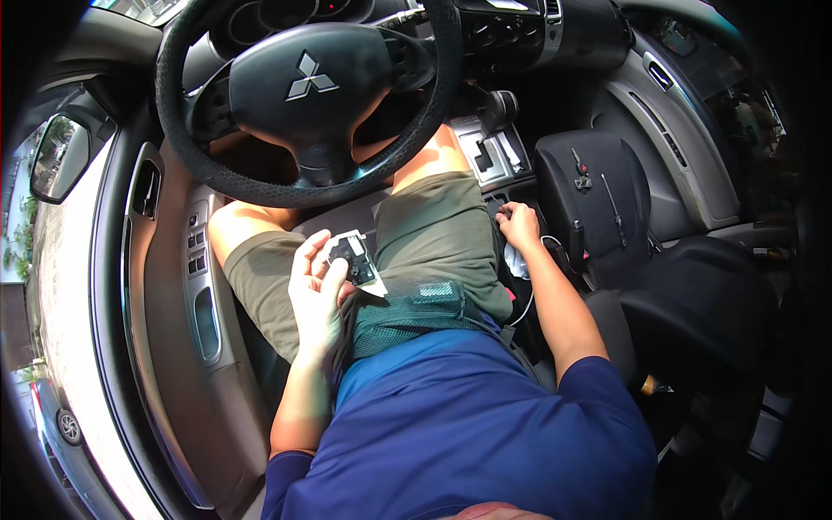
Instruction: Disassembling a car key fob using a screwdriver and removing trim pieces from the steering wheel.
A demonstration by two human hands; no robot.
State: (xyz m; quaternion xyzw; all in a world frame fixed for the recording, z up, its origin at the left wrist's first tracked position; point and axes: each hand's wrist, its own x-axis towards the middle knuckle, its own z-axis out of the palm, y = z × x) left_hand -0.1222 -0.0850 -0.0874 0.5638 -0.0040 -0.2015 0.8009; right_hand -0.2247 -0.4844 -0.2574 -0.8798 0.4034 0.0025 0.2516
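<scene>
While your left hand (pixel 314 288) pinches a small black module (pixel 359 267), your right hand (pixel 519 228) is down at the center console (pixel 505 177). Can't tell if those fingers grip anything, tbh.

Steering wheel (pixel 322 113): a silver emblem (pixel 307 66) of three diamond shapes on the dark centre.
Dashboard gauges (pixel 288 13): one small red lit mark (pixel 331 7), too tiny to make out.
Black part (pixel 358 267) in the left hand (pixel 313 295): a white label (pixel 354 245), its print unreadable.
Gear lever panel (pixel 498 176): any lettering too small to read.
</scene>
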